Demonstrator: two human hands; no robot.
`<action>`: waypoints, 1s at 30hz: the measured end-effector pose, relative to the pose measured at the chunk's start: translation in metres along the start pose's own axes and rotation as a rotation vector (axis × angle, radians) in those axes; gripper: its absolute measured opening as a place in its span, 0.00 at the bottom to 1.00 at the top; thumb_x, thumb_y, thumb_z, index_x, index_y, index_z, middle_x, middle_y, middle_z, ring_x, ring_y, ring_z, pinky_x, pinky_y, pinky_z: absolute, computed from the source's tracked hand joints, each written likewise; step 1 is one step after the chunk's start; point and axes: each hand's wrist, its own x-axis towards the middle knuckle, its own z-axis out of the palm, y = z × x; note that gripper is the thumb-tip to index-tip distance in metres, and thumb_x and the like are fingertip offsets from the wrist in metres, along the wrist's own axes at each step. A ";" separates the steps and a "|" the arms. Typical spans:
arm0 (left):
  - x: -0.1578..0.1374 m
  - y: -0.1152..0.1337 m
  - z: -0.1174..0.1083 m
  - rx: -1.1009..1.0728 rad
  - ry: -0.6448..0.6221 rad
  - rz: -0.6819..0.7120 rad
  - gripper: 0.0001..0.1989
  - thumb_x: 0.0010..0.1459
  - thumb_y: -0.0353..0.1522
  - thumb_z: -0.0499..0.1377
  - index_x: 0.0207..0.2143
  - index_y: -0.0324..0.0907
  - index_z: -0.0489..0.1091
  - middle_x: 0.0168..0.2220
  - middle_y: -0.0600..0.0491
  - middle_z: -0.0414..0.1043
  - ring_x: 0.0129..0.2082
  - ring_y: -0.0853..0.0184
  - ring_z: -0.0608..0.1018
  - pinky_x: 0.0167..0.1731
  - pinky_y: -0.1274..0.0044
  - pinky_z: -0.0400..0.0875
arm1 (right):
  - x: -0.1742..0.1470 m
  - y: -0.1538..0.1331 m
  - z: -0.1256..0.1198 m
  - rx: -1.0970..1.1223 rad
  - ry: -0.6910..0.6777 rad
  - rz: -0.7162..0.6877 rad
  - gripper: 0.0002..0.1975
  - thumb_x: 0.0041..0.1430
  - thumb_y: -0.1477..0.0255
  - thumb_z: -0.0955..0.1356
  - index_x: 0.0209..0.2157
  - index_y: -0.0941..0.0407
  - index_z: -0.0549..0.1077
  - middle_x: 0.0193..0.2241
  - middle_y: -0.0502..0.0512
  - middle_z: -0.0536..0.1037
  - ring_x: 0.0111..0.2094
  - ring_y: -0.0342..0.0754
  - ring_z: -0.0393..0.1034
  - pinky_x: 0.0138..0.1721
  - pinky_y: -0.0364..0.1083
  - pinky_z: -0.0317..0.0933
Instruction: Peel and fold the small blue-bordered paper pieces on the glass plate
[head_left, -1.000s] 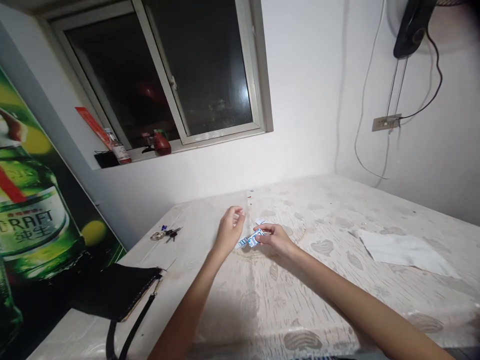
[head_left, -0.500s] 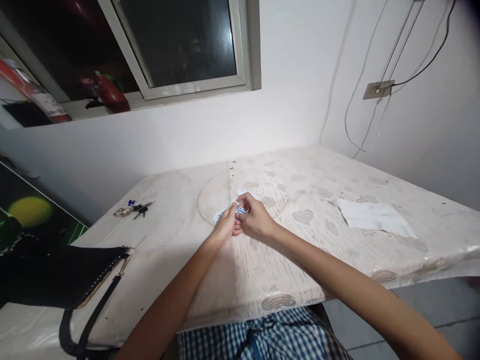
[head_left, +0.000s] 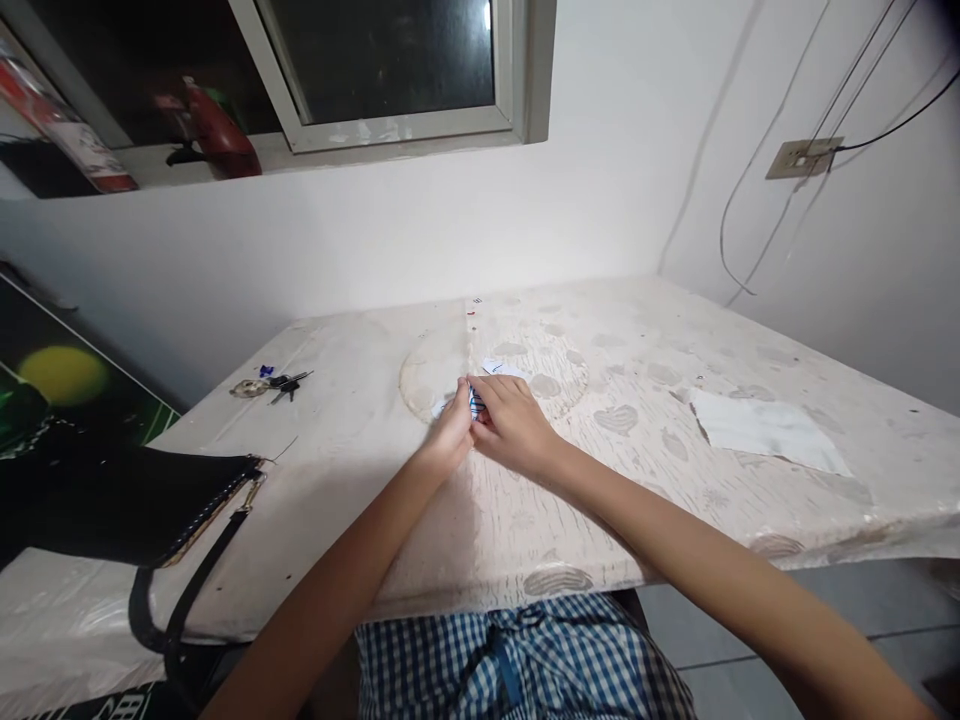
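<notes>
Both hands meet over a small blue-and-white printed paper piece on the cream tablecloth. My left hand pinches its left side with closed fingers. My right hand presses and grips it from the right, covering most of it. A small white scrap lies just beyond the hands. The paper sits on a faint round mark in the cloth.
A bunch of keys lies at the left. A black handbag with a strap rests on the near left corner. A white paper sheet lies at the right. Bottles stand on the window sill. A checked garment covers my lap.
The view tilted down toward the table. My left hand, raised and apart a second ago, came down and joined the right hand on the paper piece.
</notes>
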 end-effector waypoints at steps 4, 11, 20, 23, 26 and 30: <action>0.001 -0.001 -0.003 0.000 -0.045 -0.022 0.26 0.56 0.51 0.44 0.37 0.39 0.68 0.27 0.49 0.72 0.29 0.67 0.75 0.28 0.79 0.68 | 0.001 0.001 -0.001 -0.019 -0.016 -0.043 0.27 0.54 0.73 0.61 0.56 0.64 0.58 0.50 0.65 0.67 0.50 0.55 0.58 0.52 0.54 0.47; -0.002 0.005 -0.006 0.003 -0.260 -0.030 0.28 0.53 0.54 0.46 0.35 0.39 0.68 0.23 0.51 0.69 0.25 0.69 0.73 0.25 0.80 0.66 | 0.006 0.010 -0.015 0.118 -0.135 -0.077 0.23 0.54 0.71 0.63 0.52 0.59 0.62 0.38 0.60 0.72 0.38 0.51 0.64 0.41 0.50 0.56; -0.001 0.005 -0.005 -0.043 -0.240 -0.037 0.25 0.53 0.52 0.48 0.23 0.39 0.62 0.15 0.58 0.56 0.14 0.77 0.61 0.17 0.83 0.58 | 0.008 0.014 -0.017 0.548 -0.195 0.090 0.29 0.50 0.68 0.68 0.54 0.57 0.61 0.38 0.56 0.70 0.38 0.48 0.64 0.39 0.48 0.60; -0.001 0.006 -0.002 -0.073 -0.253 -0.084 0.27 0.52 0.55 0.45 0.24 0.39 0.61 0.13 0.61 0.50 0.12 0.77 0.56 0.16 0.82 0.57 | 0.012 0.012 -0.016 0.869 -0.146 0.358 0.26 0.52 0.67 0.66 0.52 0.59 0.63 0.36 0.56 0.71 0.35 0.46 0.67 0.36 0.48 0.63; -0.002 0.006 0.001 -0.065 -0.264 -0.152 0.28 0.51 0.57 0.44 0.23 0.41 0.58 0.12 0.63 0.44 0.10 0.78 0.51 0.13 0.83 0.53 | 0.014 0.008 -0.014 1.005 -0.012 0.516 0.18 0.49 0.72 0.66 0.44 0.59 0.69 0.36 0.57 0.72 0.36 0.45 0.68 0.34 0.45 0.65; -0.005 0.006 0.002 0.016 -0.339 -0.160 0.28 0.51 0.57 0.43 0.24 0.40 0.60 0.12 0.62 0.46 0.11 0.77 0.54 0.15 0.81 0.58 | 0.012 0.007 -0.012 1.102 0.046 0.582 0.18 0.44 0.77 0.67 0.41 0.57 0.69 0.36 0.54 0.70 0.28 0.41 0.67 0.25 0.41 0.64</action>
